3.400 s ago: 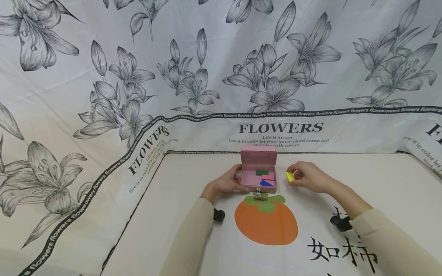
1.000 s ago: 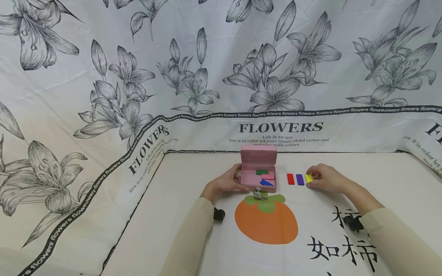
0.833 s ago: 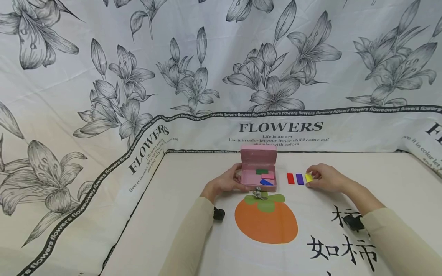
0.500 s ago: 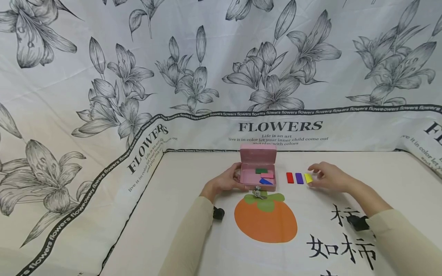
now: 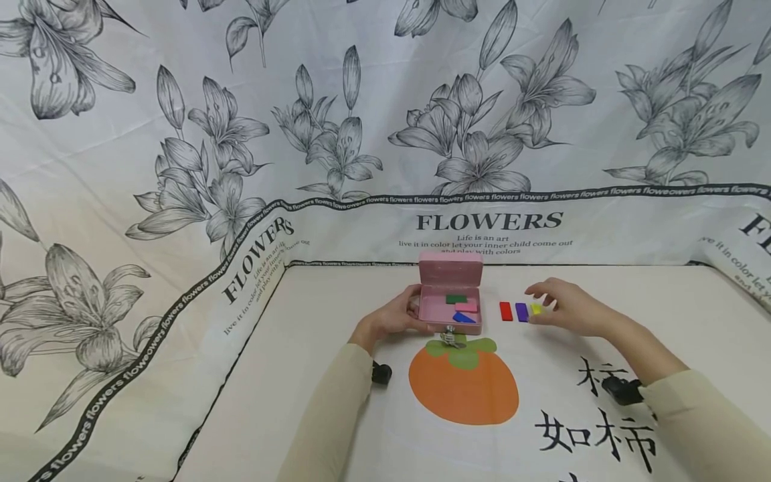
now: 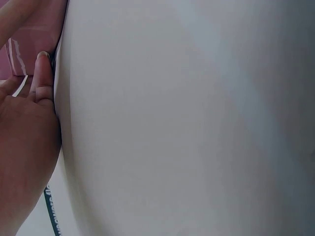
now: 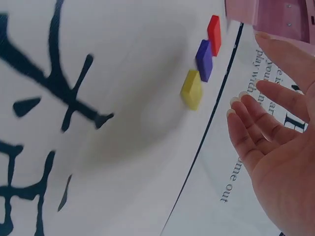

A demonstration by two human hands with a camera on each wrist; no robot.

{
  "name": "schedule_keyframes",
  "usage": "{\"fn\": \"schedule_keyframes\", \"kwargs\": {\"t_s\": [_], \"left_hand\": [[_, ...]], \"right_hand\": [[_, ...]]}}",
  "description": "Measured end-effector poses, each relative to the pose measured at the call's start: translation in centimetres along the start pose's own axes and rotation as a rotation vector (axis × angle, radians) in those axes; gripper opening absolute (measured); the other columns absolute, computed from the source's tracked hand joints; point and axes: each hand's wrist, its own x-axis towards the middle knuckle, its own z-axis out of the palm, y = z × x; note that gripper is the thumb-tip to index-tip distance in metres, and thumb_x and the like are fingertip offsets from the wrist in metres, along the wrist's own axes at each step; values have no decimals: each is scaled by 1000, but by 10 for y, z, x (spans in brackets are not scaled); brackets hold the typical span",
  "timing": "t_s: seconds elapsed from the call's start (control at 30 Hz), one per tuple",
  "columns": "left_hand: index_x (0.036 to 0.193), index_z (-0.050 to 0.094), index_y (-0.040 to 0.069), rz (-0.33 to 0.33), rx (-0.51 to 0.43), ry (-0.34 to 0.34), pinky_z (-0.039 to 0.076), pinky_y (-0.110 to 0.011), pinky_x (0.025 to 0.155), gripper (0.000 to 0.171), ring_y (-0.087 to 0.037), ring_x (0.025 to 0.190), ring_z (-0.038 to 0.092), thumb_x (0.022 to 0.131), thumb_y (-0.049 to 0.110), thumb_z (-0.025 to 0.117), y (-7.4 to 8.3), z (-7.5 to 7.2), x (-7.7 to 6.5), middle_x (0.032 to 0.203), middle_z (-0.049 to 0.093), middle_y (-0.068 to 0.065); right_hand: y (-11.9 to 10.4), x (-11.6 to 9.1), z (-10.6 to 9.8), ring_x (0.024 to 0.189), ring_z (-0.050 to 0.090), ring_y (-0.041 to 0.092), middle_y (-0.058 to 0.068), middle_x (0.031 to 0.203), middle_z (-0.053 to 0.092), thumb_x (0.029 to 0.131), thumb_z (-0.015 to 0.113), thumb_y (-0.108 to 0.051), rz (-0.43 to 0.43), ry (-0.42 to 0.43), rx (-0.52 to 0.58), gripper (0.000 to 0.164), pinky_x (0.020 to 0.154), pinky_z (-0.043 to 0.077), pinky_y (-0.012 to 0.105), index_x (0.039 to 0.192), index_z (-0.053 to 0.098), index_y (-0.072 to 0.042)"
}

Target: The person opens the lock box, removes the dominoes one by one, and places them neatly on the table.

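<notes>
A pink metal box [image 5: 435, 311] stands with its lid [image 5: 450, 273] raised at the back of the table. My left hand [image 5: 394, 313] grips its left side, and fingers also show against the pink wall [image 6: 29, 46] in the left wrist view. Inside lie a green block [image 5: 456, 299], a pink block [image 5: 466, 308] and a blue block [image 5: 463, 318]. Right of the box, a red block [image 5: 506, 311], a purple block [image 5: 521, 312] and a yellow block [image 7: 192, 90] form a row. My right hand [image 5: 572, 309] hovers by the yellow block, fingers spread, holding nothing, partly covering it in the head view.
A small lock with keys [image 5: 450, 338] hangs at the box front. The white tablecloth carries a printed orange persimmon [image 5: 464, 388] and black characters [image 5: 596, 438]. A flower-patterned curtain [image 5: 361, 231] rises behind the table's back edge. A black wrist camera [image 5: 623, 389] sits under the right forearm.
The right hand carried the yellow block right and set it beside the purple one, then let go. It has since lifted and shifted slightly left. The left hand and box have stayed put.
</notes>
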Motion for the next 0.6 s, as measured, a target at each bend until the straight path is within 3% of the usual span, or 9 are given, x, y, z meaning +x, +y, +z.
{"fn": "schedule_keyframes", "kwargs": {"t_s": [0.33, 0.6], "left_hand": [[160, 26, 18, 4, -8, -1, 37, -42, 112, 103, -19, 105, 60, 79, 8, 89, 1, 0, 0, 119, 63, -6], [161, 25, 21, -11, 14, 8, 36, -45, 112, 105, -20, 105, 57, 78, 10, 90, 0, 0, 0, 122, 61, -6]], "right_hand": [[-32, 11, 4, 101, 61, 31, 18, 117, 64, 87, 82, -19, -88, 4, 23, 49, 85, 55, 49, 127, 64, 3], [-46, 23, 13, 103, 61, 34, 19, 118, 64, 89, 80, -16, -126, -26, 44, 47, 85, 56, 47, 128, 63, 4]]}}
